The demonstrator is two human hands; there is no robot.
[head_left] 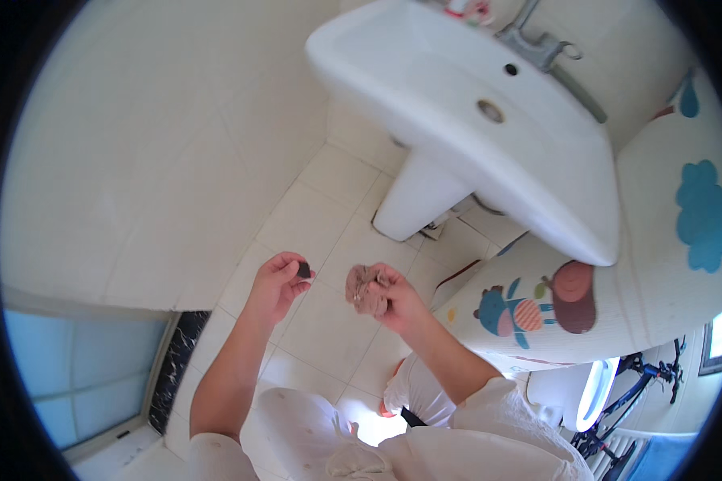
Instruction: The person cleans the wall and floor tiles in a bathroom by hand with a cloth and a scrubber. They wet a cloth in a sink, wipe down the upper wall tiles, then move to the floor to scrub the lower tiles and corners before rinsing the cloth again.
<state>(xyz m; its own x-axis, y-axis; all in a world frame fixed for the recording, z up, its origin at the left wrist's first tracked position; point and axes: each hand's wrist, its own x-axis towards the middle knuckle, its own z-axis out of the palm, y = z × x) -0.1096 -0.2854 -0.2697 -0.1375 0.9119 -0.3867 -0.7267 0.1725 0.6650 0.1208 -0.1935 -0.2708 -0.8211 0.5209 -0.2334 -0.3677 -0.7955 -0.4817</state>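
Note:
Near the middle of the view, my left hand (pixel 276 287) pinches a small dark flat piece (pixel 304 270) between thumb and fingers; its kind is too small to tell. A short way to the right, my right hand (pixel 395 301) is closed round a see-through, glossy, brownish-looking thing (pixel 363 287). It could be clear plastic, but its exact kind cannot be made out. The two hands are apart, held above the tiled floor (pixel 317 325). The right fingers partly cover what they grip.
A white pedestal sink (pixel 425 88) with a grey tap (pixel 541 50) stands ahead to the right. Cartoon stickers (pixel 529 314) decorate the right-hand wall. A bicycle (pixel 630 393) is at the lower right. Black marble edging (pixel 180 357) lies at the left beside a frosted panel (pixel 88 369).

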